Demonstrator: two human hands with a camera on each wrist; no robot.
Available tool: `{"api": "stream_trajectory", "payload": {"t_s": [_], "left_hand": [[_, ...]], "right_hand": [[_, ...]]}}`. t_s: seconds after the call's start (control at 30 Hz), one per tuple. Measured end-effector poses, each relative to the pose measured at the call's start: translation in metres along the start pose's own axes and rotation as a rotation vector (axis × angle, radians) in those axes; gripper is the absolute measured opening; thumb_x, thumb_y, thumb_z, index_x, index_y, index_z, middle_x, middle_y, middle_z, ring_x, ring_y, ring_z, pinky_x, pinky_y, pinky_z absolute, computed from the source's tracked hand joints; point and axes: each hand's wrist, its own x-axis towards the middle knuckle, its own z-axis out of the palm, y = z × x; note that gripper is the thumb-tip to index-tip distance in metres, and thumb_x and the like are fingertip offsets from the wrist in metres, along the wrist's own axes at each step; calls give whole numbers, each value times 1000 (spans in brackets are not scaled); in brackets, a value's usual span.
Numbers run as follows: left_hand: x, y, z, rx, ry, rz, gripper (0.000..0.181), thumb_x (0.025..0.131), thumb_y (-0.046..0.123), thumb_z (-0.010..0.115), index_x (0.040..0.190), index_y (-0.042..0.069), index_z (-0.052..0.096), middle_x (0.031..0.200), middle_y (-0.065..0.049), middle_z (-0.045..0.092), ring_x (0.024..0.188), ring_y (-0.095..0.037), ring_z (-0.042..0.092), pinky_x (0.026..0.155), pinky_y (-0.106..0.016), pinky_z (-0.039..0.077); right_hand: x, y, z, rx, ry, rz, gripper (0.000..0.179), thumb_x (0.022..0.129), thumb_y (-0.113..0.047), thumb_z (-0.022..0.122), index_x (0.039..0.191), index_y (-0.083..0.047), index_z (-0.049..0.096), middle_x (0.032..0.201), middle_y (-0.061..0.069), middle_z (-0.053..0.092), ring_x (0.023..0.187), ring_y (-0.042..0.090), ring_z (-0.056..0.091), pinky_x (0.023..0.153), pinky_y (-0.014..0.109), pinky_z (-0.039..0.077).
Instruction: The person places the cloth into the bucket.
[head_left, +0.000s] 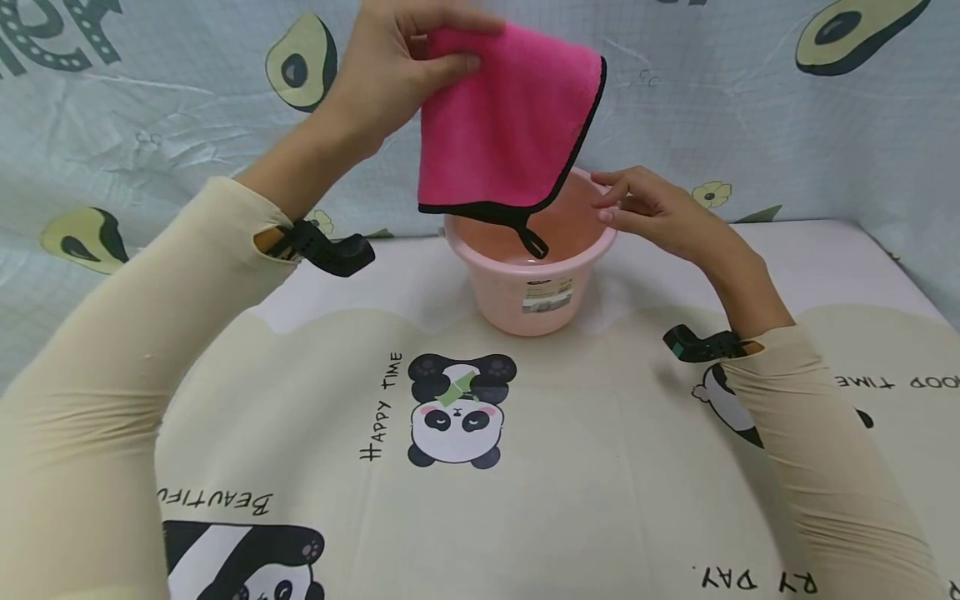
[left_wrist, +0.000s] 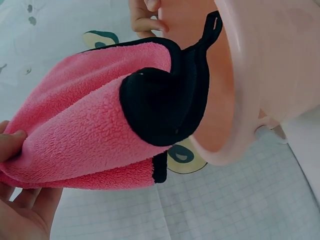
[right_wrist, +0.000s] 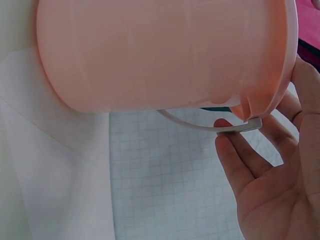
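Note:
In the head view my left hand (head_left: 390, 75) pinches a pink cloth (head_left: 510, 125) with black edging by its upper corner, thumb in front. The cloth hangs over the mouth of a pale pink bucket (head_left: 491, 287), its black loop (head_left: 534, 242) dangling inside the rim line. Seen from the left wrist, the fleecy cloth (left_wrist: 95, 120) is folded over on itself. My right hand (head_left: 667, 212) holds the bucket's rim on the right side. In the right wrist view, two of its fingers (right_wrist: 235, 160) lie by the bucket's thin white handle (right_wrist: 195, 126).
The bucket stands near the back edge of a table with a panda-printed cover (head_left: 555, 500). Behind it hangs a pale sheet (head_left: 187, 108) with avocado prints. A label (head_left: 547, 296) faces me on the bucket. Black wrist cameras sit on both sleeves.

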Motion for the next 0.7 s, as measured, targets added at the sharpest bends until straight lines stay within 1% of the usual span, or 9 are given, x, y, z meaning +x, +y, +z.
{"api": "stream_trajectory", "payload": {"t_s": [0.17,0.3,0.5,0.6,0.7], "left_hand": [[-1,-10,7,-23,-6,2,28,97,4,67,123,8,74,122,-6,69,109,-22,65,92,-30,57],[-2,-18,16,-56,12,-9,27,96,4,68,123,8,74,121,-6,70,106,-21,64,91,-29,57],[-5,-31,26,-146,41,-35,27,93,2,72,119,6,76,118,-7,72,104,-21,65,89,-29,57],[-10,-38,29,-175,33,-46,27,92,1,73,118,6,77,116,-7,73,103,-22,65,88,-29,58],[-17,-44,31,-164,-6,-54,27,92,2,72,118,6,77,116,-7,73,101,-22,66,87,-29,58]], "right_hand": [[-1,1,0,1,-3,3,23,102,-16,61,118,0,58,160,10,37,147,36,35,116,54,35],[-1,0,1,13,-3,11,22,102,-15,61,118,-1,57,161,11,36,147,37,35,116,57,35],[-3,0,3,16,3,9,20,102,-13,61,116,-1,55,160,11,37,146,36,36,114,53,38],[-4,0,2,11,5,-1,20,102,-14,60,117,-1,56,160,11,37,146,36,37,114,52,38],[-3,0,2,4,6,-6,21,102,-15,61,118,-1,56,160,10,37,147,34,35,114,52,38]]}}
